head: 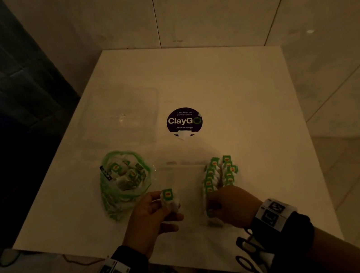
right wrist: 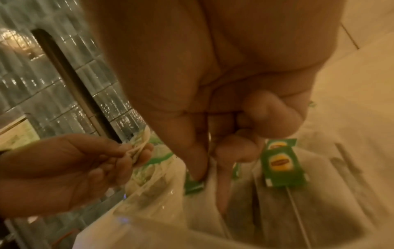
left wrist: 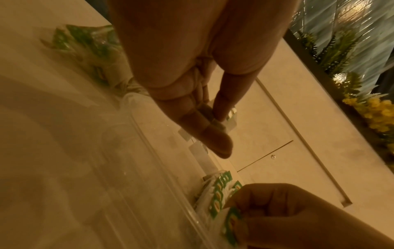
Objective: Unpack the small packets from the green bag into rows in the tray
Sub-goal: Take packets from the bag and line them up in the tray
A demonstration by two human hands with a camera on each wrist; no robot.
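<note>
The green bag (head: 122,181) lies open on the white table (head: 252,105), left of centre, with several small packets inside. A clear tray (head: 185,180) sits in front of me, and two rows of green-tagged packets (head: 219,172) stand along its right side. My left hand (head: 163,201) pinches one packet (head: 168,196) above the tray's left part. My right hand (head: 211,207) pinches a packet (head: 211,213) at the near end of the left row. In the right wrist view its fingertips (right wrist: 198,168) grip a green tag (right wrist: 193,185). The left wrist view has the left fingers (left wrist: 213,134) pinching their packet.
A second clear container (head: 121,117) stands behind the bag. A round dark ClayGo sticker (head: 184,121) marks the table's middle. The table's near edge runs just under my wrists, with floor and cables below at the left. White cabinet doors close off the far side.
</note>
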